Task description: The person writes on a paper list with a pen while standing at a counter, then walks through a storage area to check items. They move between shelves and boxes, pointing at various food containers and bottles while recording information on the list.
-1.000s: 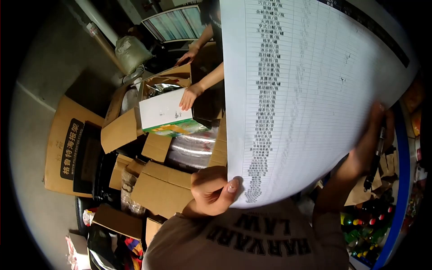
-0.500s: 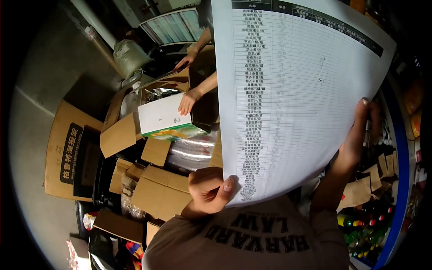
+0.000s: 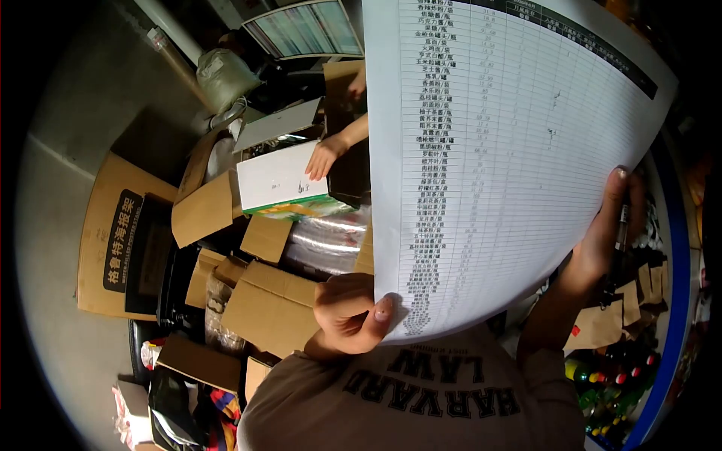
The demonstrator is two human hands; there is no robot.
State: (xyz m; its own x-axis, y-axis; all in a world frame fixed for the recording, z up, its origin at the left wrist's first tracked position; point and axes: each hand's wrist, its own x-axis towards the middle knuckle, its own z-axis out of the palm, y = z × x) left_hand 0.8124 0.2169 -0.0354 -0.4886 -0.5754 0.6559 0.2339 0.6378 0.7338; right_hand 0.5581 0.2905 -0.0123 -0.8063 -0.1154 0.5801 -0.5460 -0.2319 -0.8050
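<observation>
A large printed sheet with a table of Chinese item names and a few handwritten marks fills the upper right of the head view. My left hand pinches its lower left corner between thumb and curled fingers. On the other side, my right hand grips the right edge, thumb in front and the other fingers mostly behind the paper. A dark pen also sits in my right hand. Beyond the sheet, another person's hand rests on a white box with a green side.
Open cardboard boxes crowd the left, some with plastic-wrapped goods. A large labelled carton leans by the wall. At right, bottles and brown paper bags lie inside a blue-edged shelf.
The sheet has shifted slightly right in view, still in both my hands. The other person's farther hand has moved right, partly behind the sheet, and a pale flat panel now shows behind the white box.
</observation>
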